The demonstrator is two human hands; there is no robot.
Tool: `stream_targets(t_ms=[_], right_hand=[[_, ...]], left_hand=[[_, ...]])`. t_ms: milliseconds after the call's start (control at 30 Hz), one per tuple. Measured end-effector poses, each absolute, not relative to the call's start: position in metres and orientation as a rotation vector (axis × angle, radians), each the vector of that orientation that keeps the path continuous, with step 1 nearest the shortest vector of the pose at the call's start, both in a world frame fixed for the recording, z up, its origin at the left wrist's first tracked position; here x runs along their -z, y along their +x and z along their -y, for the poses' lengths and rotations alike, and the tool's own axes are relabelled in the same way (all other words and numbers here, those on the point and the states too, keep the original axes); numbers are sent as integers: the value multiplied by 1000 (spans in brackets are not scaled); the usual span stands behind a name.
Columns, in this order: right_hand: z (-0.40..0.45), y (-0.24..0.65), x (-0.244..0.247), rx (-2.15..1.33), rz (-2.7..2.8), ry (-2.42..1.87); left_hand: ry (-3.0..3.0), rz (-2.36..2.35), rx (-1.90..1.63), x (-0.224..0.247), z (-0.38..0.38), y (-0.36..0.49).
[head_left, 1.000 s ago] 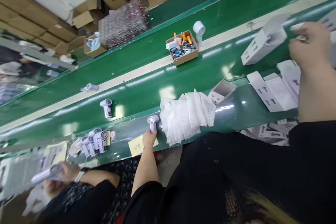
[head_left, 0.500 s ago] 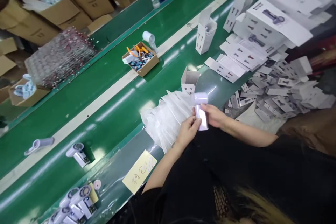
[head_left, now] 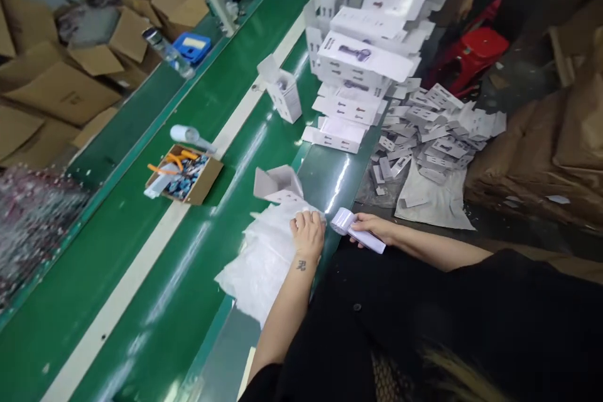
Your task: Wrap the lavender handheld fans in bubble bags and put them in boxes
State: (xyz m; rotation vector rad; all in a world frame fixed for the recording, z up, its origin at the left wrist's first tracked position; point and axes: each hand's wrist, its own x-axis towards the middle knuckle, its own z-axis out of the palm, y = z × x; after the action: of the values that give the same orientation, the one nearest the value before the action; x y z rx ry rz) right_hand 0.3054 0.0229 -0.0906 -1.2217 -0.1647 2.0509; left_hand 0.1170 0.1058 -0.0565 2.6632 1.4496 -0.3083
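In my right hand point(head_left: 370, 229) is a pale lavender handheld fan point(head_left: 369, 240), its round head pointing left and its handle slanting down to the right. My fingers wrap around its neck. To the left of it, my left hand point(head_left: 308, 233) is on the upper right corner of a pile of white translucent plastic bags point(head_left: 257, 264), fingers bent and pinching at the edge of a bag. Just beyond the pile stands an open white box point(head_left: 279, 183). A taller white box point(head_left: 285, 97) stands farther along the green bench with something inside it.
Printed white boxes point(head_left: 358, 63) are stacked high at the bench's far right. More small cartons point(head_left: 438, 132) lie heaped below, near a red stool point(head_left: 483, 44). A cardboard tray point(head_left: 205, 179) of small parts and another fan point(head_left: 186, 134) are on the green bench point(head_left: 155, 270).
My left hand has let go of the fan and moved onto the plastic bags. The right hand now holds the fan alone, tilted over. The view has swung to the right.
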Motion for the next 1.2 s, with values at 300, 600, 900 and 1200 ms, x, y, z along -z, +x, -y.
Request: stream_targets(t_ms=[300,600,900,1200], right_hand=[[-59,376,98,-2079,44,-1030],[-71,387,98,-2151,24,-977],[-71,371,81,-2187,63,-1015],[-58,363,63,-2219,67,-1025]], left_hand=[[2817,-1318,541,55,-126,131],[2680,-1149,1047,33,-123,106],[2505,-1038,1148,21,-132,91],[2541,-1132,1064,44,-123,69]])
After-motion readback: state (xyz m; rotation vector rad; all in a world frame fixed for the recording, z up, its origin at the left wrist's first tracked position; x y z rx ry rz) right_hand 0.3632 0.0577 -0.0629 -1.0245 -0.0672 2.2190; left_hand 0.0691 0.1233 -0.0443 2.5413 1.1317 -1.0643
